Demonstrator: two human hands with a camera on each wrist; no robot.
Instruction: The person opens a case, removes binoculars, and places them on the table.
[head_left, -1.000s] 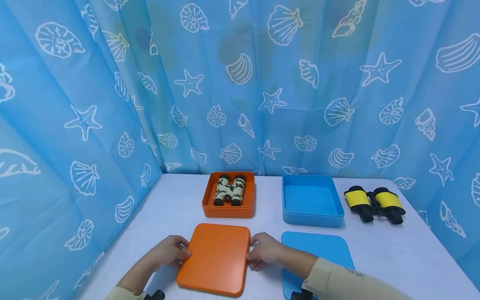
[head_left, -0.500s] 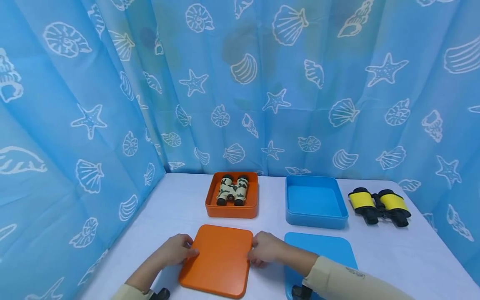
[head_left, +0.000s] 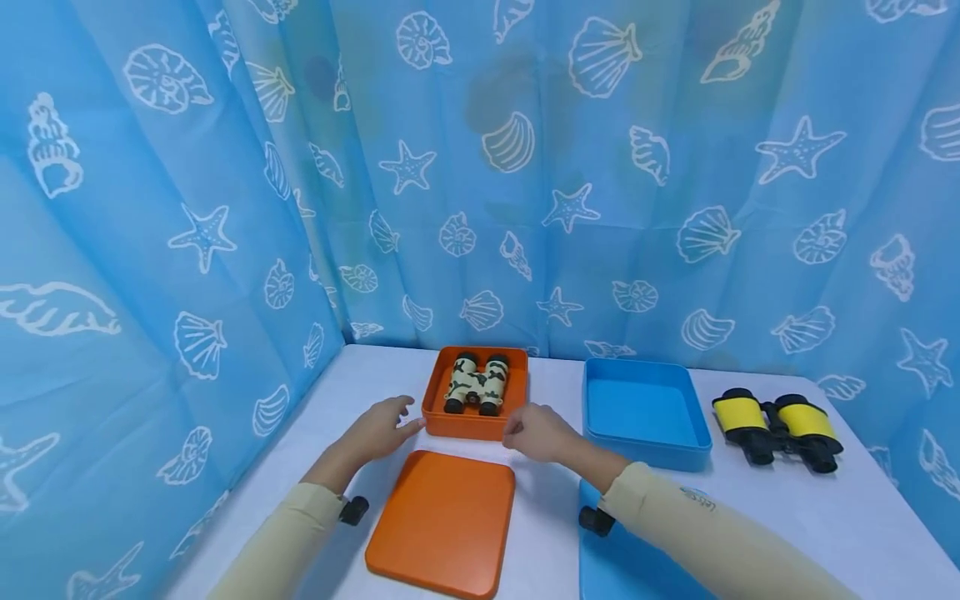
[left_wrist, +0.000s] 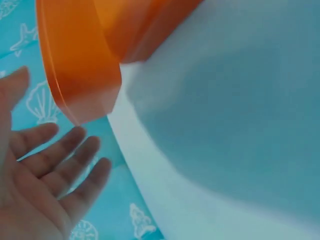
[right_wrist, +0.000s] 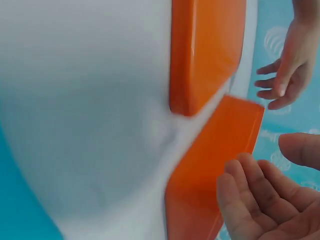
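Note:
A square orange box (head_left: 468,427) stands toward the back of the table with a pair of camouflage binoculars (head_left: 477,385) lying in it. My left hand (head_left: 384,429), fingers spread and thumb out, is at the box's front left corner. On the other side, my right hand (head_left: 542,433) has its fingertips beside the front right corner. The right wrist view shows those fingers loosely bent next to the box wall (right_wrist: 215,150), with nothing gripped. An orange lid (head_left: 446,521) lies flat in front of the box, between my forearms.
Right of the orange box stands an open blue box (head_left: 641,402). Its blue lid (head_left: 637,558) lies in front, partly under my right sleeve. Yellow and black binoculars (head_left: 776,427) rest at the far right. A blue shell-print curtain (head_left: 480,192) borders the table.
Both hands have let go of the orange lid's sides and moved forward to the orange box. The lid remains on the table. The head view has turned slightly left.

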